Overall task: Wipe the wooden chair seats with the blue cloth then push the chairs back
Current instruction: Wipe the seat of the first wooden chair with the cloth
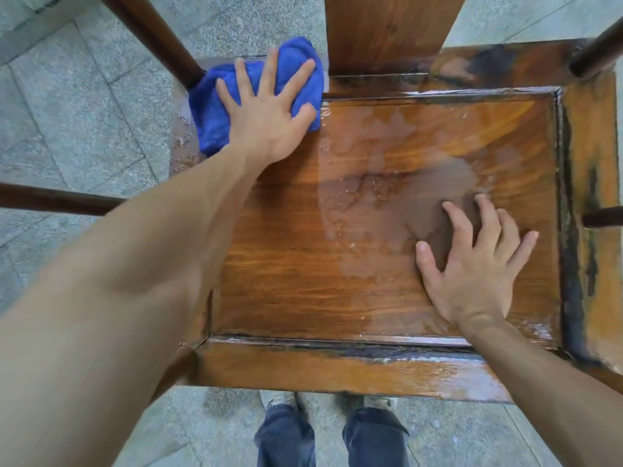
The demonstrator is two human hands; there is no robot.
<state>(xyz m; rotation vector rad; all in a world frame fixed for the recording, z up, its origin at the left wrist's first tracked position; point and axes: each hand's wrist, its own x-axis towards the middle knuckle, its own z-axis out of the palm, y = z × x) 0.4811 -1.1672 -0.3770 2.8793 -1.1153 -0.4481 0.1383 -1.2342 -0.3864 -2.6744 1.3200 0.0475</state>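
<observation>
A wooden chair seat point(303, 271) fills the middle of the head view, with a raised frame round a sunken panel. A wet, cloudy patch point(387, 183) covers its middle and right part. The blue cloth point(209, 106) lies bunched at the seat's far left corner. My left hand point(266, 109) presses flat on the cloth with fingers spread. My right hand point(472, 267) rests on the right side of the seat, fingers spread and slightly bent, holding nothing.
The chair's back splat point(391, 28) rises at the top centre. Dark round posts and rails stand at the upper left point(151, 35), the left point(50, 198) and the upper right point(596, 55). Grey stone floor point(84, 112) surrounds the chair. My legs and shoes point(330, 433) stand at the seat's near edge.
</observation>
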